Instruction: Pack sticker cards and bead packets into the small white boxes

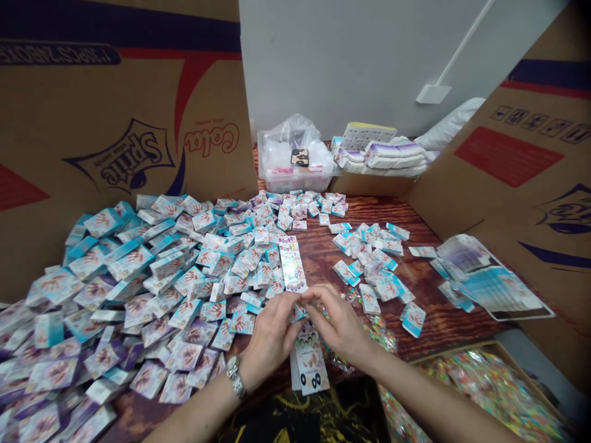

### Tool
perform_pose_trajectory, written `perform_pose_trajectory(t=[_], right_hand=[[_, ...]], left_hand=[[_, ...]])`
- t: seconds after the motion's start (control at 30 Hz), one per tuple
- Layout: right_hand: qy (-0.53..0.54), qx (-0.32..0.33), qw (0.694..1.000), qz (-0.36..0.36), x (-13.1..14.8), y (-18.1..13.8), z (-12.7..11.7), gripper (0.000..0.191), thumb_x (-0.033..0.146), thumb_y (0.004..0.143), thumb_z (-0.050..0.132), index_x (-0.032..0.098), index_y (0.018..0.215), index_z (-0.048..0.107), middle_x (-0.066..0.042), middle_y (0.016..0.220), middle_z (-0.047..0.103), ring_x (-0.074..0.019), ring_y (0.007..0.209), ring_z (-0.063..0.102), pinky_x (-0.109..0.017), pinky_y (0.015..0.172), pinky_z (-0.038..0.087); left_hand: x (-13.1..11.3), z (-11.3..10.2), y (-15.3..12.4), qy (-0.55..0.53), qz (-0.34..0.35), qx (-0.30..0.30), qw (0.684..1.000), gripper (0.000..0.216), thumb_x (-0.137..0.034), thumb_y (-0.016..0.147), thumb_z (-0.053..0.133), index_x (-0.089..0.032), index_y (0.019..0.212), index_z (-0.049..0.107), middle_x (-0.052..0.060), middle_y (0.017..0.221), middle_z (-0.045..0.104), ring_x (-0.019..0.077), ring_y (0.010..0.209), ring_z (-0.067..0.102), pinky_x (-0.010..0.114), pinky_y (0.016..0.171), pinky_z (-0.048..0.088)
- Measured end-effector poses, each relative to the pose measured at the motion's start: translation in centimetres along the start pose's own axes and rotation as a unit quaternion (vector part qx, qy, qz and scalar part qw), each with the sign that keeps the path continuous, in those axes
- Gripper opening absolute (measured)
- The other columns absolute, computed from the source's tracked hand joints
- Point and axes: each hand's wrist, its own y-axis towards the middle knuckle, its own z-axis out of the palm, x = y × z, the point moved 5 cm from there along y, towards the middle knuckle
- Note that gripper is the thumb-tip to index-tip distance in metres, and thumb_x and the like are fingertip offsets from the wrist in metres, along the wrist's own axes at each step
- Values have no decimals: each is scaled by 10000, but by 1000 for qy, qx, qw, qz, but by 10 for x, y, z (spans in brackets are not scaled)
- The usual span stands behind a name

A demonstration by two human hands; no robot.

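Close together at the table's front, both hands are closed on a small white-and-blue printed box (297, 312), mostly hidden by fingers. My left hand (273, 329) grips it from the left, with a metal watch on the wrist. My right hand (339, 323) has its fingertips at the box's top right. Just beyond the hands lies a strip of oval nail designs (292, 264). Beneath them, nearer my body, is a stack of printed nail sheets (314, 369). Small bags of colourful pieces (381, 332) lie right of my right hand.
Many small boxes (184, 271) pile up on the left, with flat cartons (373, 252) scattered right. A plastic tub (300, 183) and a box of cartons (369, 183) stand behind. Large cardboard boxes (207, 98) flank the table. A carton of colourful bags (489, 347) sits front right.
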Motion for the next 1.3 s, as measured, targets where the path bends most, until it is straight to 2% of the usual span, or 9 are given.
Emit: perform_pose_trajectory(t=[0.17,0.33,0.47,0.57,0.83,1.03,1.13,1.2,1.3], right_hand=[[100,-63,988,101,-17,-3,8,280,261,847,574,212,1116,516,-64,993,615,-195,902,604,-338,780,518],[164,-58,976,127,-14,-4,13,171,306,870,543,208,962,648,-42,931,676,-182,858,621,-316,768,506],[227,-73,953,186,-18,-2,16,156,293,824,589,188,924,645,-26,856,666,-162,801,621,-278,722,503],[213,-82,951,210,-22,-1,19,138,254,786,615,185,901,644,-15,809,655,-156,753,618,-275,698,500],[34,-94,991,93,1,-1,13,189,134,832,514,200,915,670,-40,876,648,-174,842,613,-297,755,482],[-36,-138,990,4,14,-13,19,284,114,892,454,194,1143,560,-74,996,649,-192,928,586,-328,796,479],[-80,-146,983,-82,20,-22,26,366,63,875,458,183,1217,508,-90,1026,649,-203,931,578,-356,808,479],[-93,-138,977,-131,22,-26,28,405,47,867,462,174,1251,480,-101,1067,644,-205,943,581,-372,831,477],[-62,-72,991,-97,7,-17,23,334,117,897,465,183,1223,503,-87,1054,651,-189,950,599,-342,819,499]], left_hand=[[-1,2,-1,20,18,5,1000,392,-68,796,482,-220,1151,412,96,1093,568,217,1031,550,377,874,484],[0,2,-3,75,37,-10,996,461,-21,767,431,-196,1191,393,138,1194,538,246,1141,505,426,933,462],[2,5,-6,98,35,-16,994,519,-24,767,426,-173,1259,360,147,1226,533,243,1158,504,417,945,463],[4,7,-9,117,15,-17,993,633,-39,769,436,-134,1366,249,172,1256,513,254,1167,498,414,946,463],[5,16,-9,156,3,-6,988,741,-73,837,410,-151,1462,20,182,1241,492,268,1138,486,425,935,459],[5,18,-6,205,-15,-11,979,757,-124,877,379,-107,1446,-120,195,1098,504,275,973,518,418,785,511],[5,23,-8,194,-12,5,981,741,-97,878,343,-96,1439,-141,171,1031,506,258,927,511,406,773,507],[6,23,-10,186,-6,15,982,728,-91,884,324,-92,1436,-151,161,1015,506,246,916,505,389,776,503],[10,14,-6,214,15,34,976,720,-154,906,342,-95,1439,-137,161,1045,510,248,924,498,381,787,493]])
